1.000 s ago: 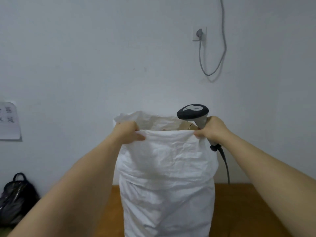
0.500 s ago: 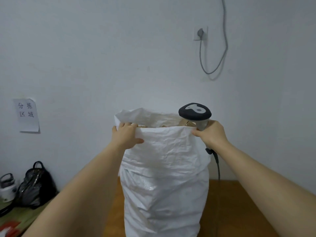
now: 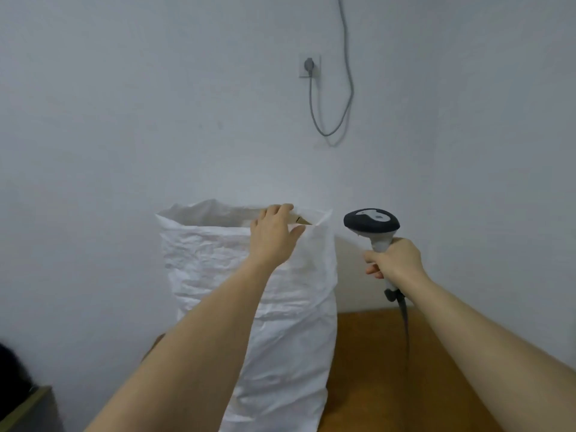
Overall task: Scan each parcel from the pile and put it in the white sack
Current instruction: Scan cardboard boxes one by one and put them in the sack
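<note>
The tall white woven sack [image 3: 212, 275] stands upright on the wooden surface against the wall, its mouth open. My left hand [image 3: 274, 236] rests on the sack's front rim near its right corner, fingers curled over the edge. A brown cardboard corner of a parcel [image 3: 304, 220] shows just inside the mouth; the rest of the sack's contents are hidden. My right hand [image 3: 394, 260] is to the right of the sack, apart from it, gripping the handle of a barcode scanner [image 3: 372, 221] with a black head and a dark cable hanging down. No parcel pile is in view.
A brown wooden surface [image 3: 374, 369] lies under and right of the sack. The white wall behind carries a socket [image 3: 309, 65] with a grey cable [image 3: 346, 98] looping down. A dark object [image 3: 12, 369] and a greenish ledge [image 3: 28, 406] sit at the lower left.
My right hand has let go of the sack's rim and moved right with the scanner. My left hand has slid right along the rim. The view has shifted right.
</note>
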